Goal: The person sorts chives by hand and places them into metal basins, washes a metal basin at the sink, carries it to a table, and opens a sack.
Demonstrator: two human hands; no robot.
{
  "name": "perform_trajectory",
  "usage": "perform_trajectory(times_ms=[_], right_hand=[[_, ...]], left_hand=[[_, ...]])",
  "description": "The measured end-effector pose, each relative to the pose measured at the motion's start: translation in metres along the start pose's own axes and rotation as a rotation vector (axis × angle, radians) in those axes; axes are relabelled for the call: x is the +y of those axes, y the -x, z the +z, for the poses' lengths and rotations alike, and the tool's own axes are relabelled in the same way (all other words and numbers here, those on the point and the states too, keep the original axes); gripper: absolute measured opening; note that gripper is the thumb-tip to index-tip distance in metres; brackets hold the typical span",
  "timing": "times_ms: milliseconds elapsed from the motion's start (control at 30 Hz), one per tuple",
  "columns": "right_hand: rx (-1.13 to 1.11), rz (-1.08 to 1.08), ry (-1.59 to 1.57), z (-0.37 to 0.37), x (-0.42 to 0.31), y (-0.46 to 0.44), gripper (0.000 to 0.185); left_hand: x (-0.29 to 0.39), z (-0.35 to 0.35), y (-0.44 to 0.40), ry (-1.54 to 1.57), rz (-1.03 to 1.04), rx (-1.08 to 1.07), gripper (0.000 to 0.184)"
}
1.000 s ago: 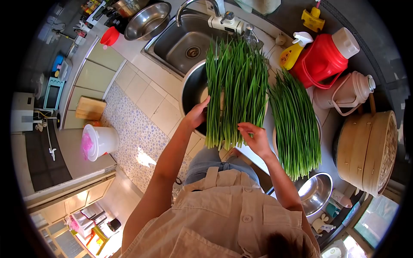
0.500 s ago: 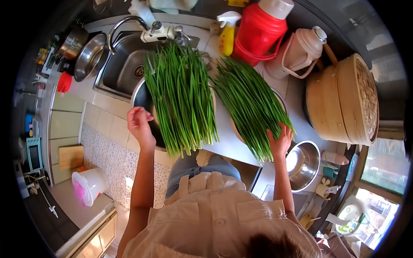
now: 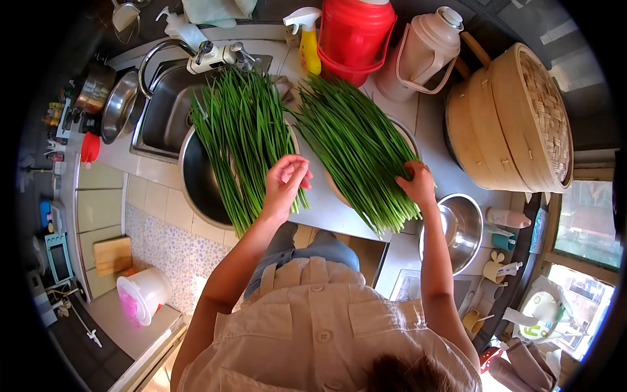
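Two piles of long green garlic chives lie side by side. The left pile [image 3: 238, 124] rests across a metal basin [image 3: 199, 183], and the right pile [image 3: 359, 147] across another round vessel whose rim partly shows. My left hand [image 3: 284, 186] hovers by the left pile's lower right edge, fingers curled in toward the thumb; whatever they may hold cannot be made out. At the right pile's lower right side, my right hand [image 3: 420, 185] has its thumb and fingers closed on the outer chives.
A sink [image 3: 160, 108] with a faucet is at the upper left. Behind the chives stand a yellow spray bottle [image 3: 309, 52], a red thermos [image 3: 356, 36] and a pale thermos [image 3: 421, 55]. A bamboo steamer [image 3: 503, 124] sits right, above a steel bowl [image 3: 460, 235].
My left hand has moved right, from the left side of the left pile to its right edge. My right hand's fingers have drawn together at the right pile. The view has shifted.
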State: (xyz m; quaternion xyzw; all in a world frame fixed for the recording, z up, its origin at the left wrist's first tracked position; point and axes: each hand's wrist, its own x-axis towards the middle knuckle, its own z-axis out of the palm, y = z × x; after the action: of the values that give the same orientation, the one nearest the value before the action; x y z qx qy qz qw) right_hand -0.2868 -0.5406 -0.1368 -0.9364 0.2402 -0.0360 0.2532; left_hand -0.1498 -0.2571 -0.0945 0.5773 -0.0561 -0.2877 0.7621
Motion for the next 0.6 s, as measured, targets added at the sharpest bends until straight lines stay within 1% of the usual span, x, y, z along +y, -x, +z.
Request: perform_trajectory(times_ms=[33, 133, 267, 300, 400, 467, 500, 600], right_hand=[[0.022, -0.038, -0.039, 0.000, 0.004, -0.002, 0.039], [-0.033, 0.046, -0.229, -0.010, 0.004, -0.005, 0.038], [-0.088, 0.072, -0.245, -0.030, -0.002, -0.015, 0.038], [-0.150, 0.116, -0.228, -0.042, -0.012, -0.017, 0.039], [-0.239, 0.102, -0.236, -0.041, 0.001, -0.028, 0.039], [-0.274, 0.120, -0.340, -0.043, -0.004, -0.031, 0.040], [-0.292, 0.130, -0.393, -0.044, -0.007, -0.033, 0.040], [-0.341, 0.175, -0.478, -0.050, -0.017, -0.034, 0.043]], left_hand=[[-0.004, -0.001, -0.001, -0.023, -0.013, -0.019, 0.012], [-0.004, 0.003, 0.000, -0.064, -0.135, -0.051, 0.012], [-0.017, 0.011, -0.007, -0.063, -0.252, -0.143, 0.016], [-0.023, 0.013, -0.009, -0.070, -0.277, -0.203, 0.021], [-0.035, 0.040, -0.016, 0.006, -0.412, -0.362, 0.028], [-0.048, 0.061, -0.023, 0.071, -0.475, -0.489, 0.033], [-0.053, 0.072, -0.026, 0.098, -0.525, -0.531, 0.039], [-0.064, 0.100, -0.040, 0.325, -0.640, -0.441, 0.052]])
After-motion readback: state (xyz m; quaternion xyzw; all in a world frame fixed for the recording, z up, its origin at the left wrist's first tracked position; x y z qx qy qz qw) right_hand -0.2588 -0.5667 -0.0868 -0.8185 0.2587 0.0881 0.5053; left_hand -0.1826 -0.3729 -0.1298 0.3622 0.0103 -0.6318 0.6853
